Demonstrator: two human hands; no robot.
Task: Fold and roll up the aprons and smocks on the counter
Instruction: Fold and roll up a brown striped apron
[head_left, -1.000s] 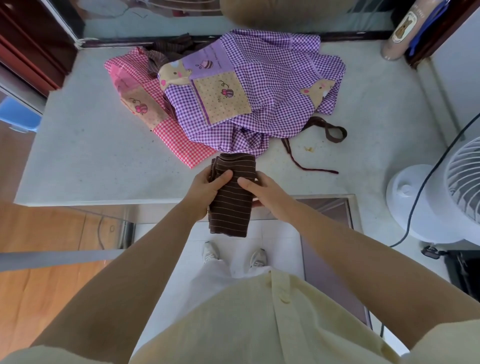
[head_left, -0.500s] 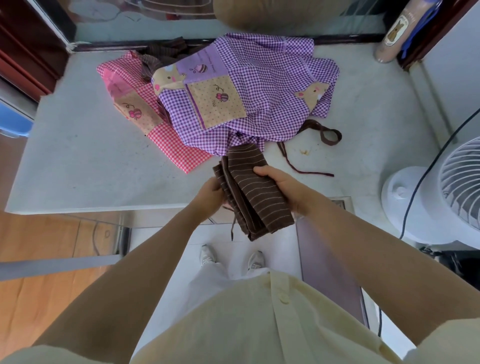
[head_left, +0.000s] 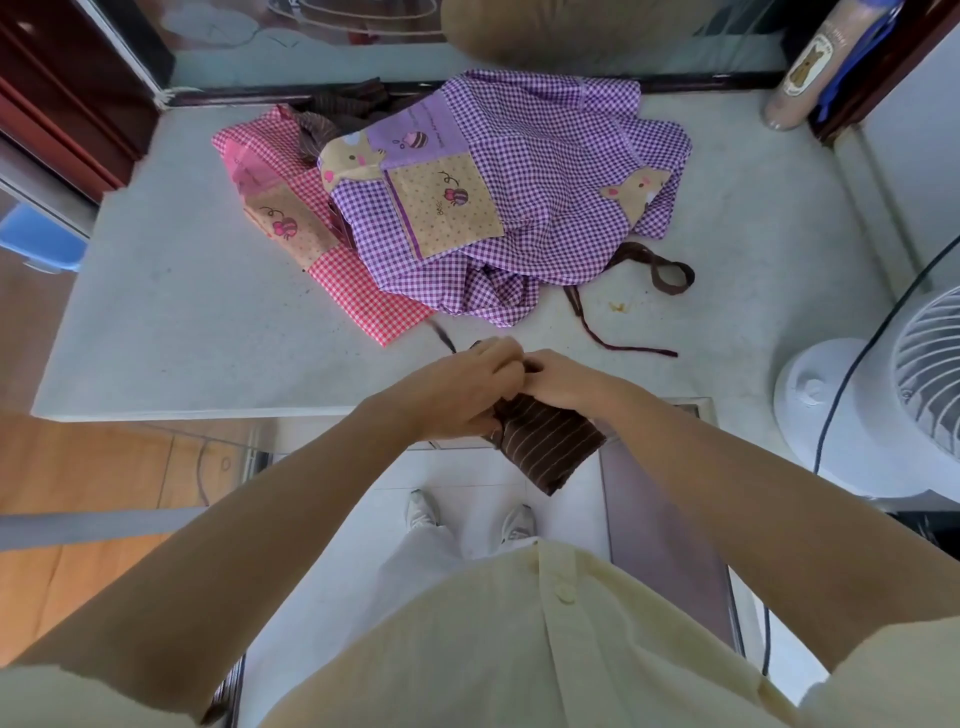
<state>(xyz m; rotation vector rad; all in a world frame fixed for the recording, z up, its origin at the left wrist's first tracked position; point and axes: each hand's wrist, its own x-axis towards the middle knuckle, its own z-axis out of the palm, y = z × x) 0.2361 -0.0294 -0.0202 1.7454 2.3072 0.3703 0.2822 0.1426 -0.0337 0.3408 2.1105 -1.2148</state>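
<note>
A folded brown striped apron (head_left: 545, 447) hangs over the counter's near edge, gripped at its top by both hands. My left hand (head_left: 462, 389) curls over its left side and my right hand (head_left: 561, 382) pinches the right side; the fingers meet above the cloth. Its upper end is hidden under the hands. On the grey counter (head_left: 182, 322) behind lies a purple gingham smock (head_left: 545, 171) heaped over a red gingham apron (head_left: 363, 291). More brown striped cloth (head_left: 337, 109) shows at the back. Brown ties (head_left: 670, 275) trail from under the purple smock.
A white fan (head_left: 883, 405) with a black cable stands at the right edge. A tan cylindrical roll (head_left: 800, 67) leans in the far right corner. A glass panel runs along the back of the counter. The floor and my shoes show below the near edge.
The brown apron has gone from a loose, slanted bundle to a shorter piece. Both hands have come together at its top, the left moving up to join the right.
</note>
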